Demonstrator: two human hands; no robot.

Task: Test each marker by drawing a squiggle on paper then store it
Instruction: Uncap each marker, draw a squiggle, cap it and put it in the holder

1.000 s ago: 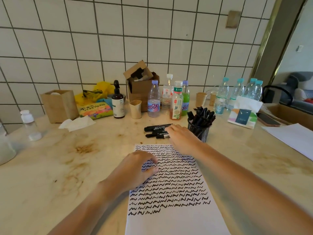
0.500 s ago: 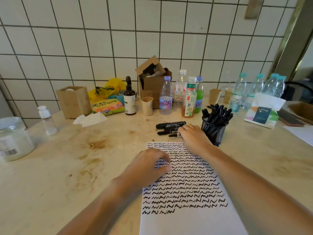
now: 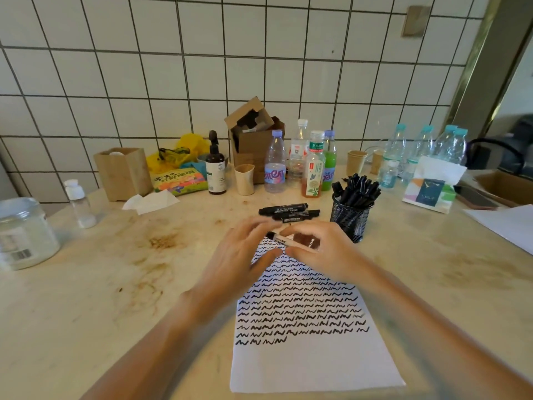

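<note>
We see both hands, left (image 3: 240,256) and right (image 3: 320,249), each grip pinching 1 marker (image 3: 281,239) just above the paper (image 3: 311,362).

Both hands have lifted, holding a marker (image 3: 284,241) between them.

3 loose markers (image 3: 284,209), 2 hands (image 3: 317,251)

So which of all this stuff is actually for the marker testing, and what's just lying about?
For the job: marker held by both hands, loose markers, squiggle paper, mesh cup of markers.

Lying about: drink bottles, cardboard box, tissue pack, jar.
</note>
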